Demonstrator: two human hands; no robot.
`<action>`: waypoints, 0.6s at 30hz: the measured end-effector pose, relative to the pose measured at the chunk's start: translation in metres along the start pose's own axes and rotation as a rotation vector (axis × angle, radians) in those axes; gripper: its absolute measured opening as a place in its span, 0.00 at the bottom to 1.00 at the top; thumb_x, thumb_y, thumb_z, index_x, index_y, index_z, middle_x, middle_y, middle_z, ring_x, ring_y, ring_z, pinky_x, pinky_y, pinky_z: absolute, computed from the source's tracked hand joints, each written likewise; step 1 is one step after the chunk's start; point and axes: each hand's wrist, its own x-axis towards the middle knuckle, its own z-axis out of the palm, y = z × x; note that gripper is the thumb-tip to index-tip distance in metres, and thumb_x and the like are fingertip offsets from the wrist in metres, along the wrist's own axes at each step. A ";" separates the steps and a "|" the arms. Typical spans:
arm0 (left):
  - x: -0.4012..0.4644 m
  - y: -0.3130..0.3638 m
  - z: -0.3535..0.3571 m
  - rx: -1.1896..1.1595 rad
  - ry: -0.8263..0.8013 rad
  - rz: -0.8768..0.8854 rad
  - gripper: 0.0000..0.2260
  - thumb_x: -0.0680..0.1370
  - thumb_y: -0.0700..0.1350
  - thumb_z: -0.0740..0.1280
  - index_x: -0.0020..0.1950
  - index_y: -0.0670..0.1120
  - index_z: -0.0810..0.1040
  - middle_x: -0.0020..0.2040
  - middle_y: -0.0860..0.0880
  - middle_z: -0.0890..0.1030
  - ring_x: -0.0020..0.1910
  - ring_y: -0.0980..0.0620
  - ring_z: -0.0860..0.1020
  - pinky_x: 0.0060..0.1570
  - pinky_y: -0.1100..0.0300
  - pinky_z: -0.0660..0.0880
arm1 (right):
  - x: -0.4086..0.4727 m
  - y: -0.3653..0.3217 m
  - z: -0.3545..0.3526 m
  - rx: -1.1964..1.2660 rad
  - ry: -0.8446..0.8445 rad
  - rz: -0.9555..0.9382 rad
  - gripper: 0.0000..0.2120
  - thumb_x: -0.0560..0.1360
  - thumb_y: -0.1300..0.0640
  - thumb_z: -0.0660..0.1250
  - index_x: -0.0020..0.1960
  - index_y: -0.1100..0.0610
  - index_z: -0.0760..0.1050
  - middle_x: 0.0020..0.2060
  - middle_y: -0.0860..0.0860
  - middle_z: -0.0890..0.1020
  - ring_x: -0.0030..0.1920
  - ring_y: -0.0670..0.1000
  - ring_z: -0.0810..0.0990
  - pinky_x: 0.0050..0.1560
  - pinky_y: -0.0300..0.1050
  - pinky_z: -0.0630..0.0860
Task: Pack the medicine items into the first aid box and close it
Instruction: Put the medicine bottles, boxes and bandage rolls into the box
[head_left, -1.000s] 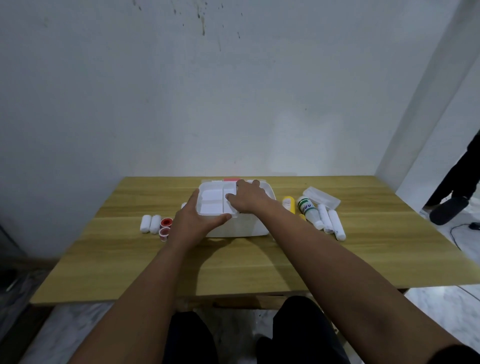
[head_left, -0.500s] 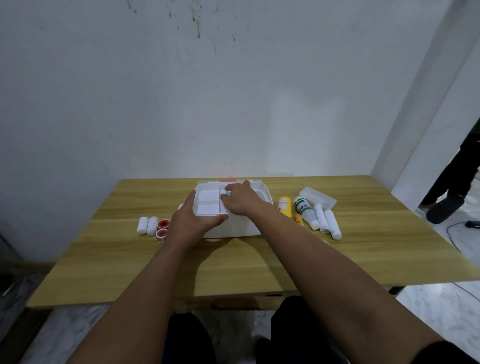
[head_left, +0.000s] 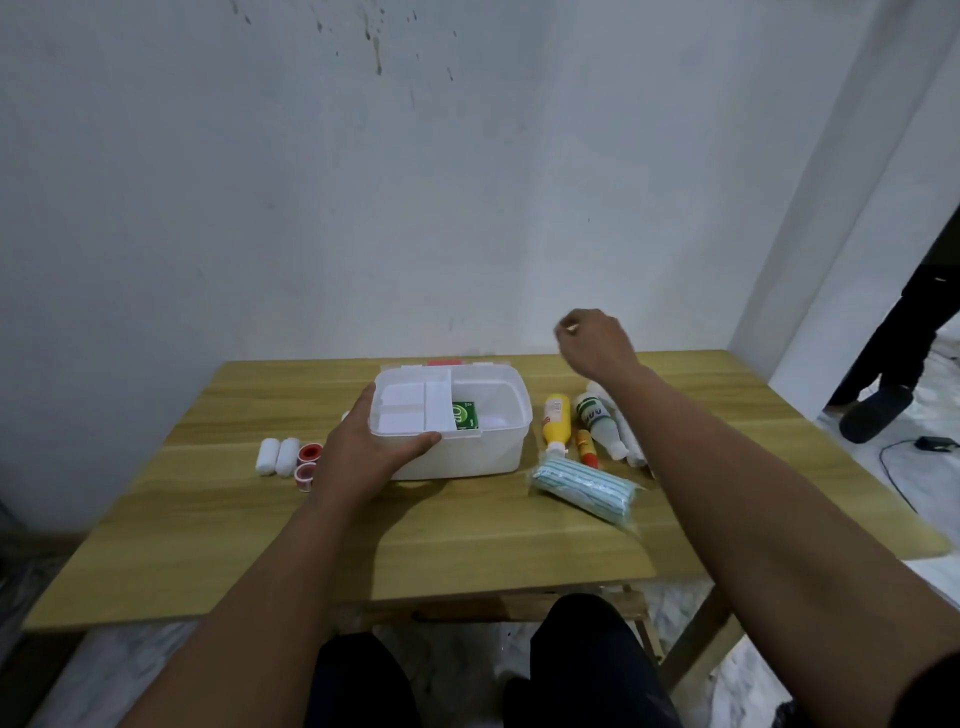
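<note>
Left hand (head_left: 363, 457) grips the open first aid box (head_left: 470, 457) at its near-left corner; right hand (head_left: 597, 343), fingers curled, hovers above the table's (head_left: 467, 545) far edge.

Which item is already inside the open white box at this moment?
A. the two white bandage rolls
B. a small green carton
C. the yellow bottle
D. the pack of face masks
B: a small green carton stands inside the first aid box, beside its inner tray, while the yellow bottle, the pack of face masks and the bandage rolls lie on the table.
</note>
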 end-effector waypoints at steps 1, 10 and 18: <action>0.000 0.000 0.000 -0.005 -0.002 0.001 0.42 0.66 0.63 0.81 0.77 0.59 0.69 0.66 0.59 0.78 0.63 0.54 0.75 0.53 0.57 0.73 | 0.004 0.017 -0.005 -0.039 -0.020 0.043 0.14 0.80 0.53 0.65 0.60 0.56 0.83 0.58 0.54 0.85 0.60 0.58 0.82 0.59 0.48 0.76; 0.000 -0.002 0.002 0.025 -0.006 0.014 0.45 0.67 0.64 0.81 0.79 0.59 0.66 0.70 0.57 0.77 0.66 0.53 0.74 0.57 0.54 0.77 | 0.018 0.112 -0.014 -0.364 -0.332 0.240 0.20 0.78 0.59 0.70 0.69 0.59 0.79 0.65 0.58 0.82 0.63 0.59 0.81 0.62 0.49 0.78; 0.000 0.000 0.002 0.015 -0.006 0.022 0.42 0.67 0.62 0.81 0.78 0.60 0.68 0.68 0.58 0.78 0.65 0.54 0.75 0.54 0.58 0.76 | 0.023 0.129 -0.002 -0.419 -0.355 0.266 0.28 0.68 0.55 0.78 0.67 0.56 0.77 0.60 0.56 0.82 0.59 0.58 0.81 0.58 0.52 0.80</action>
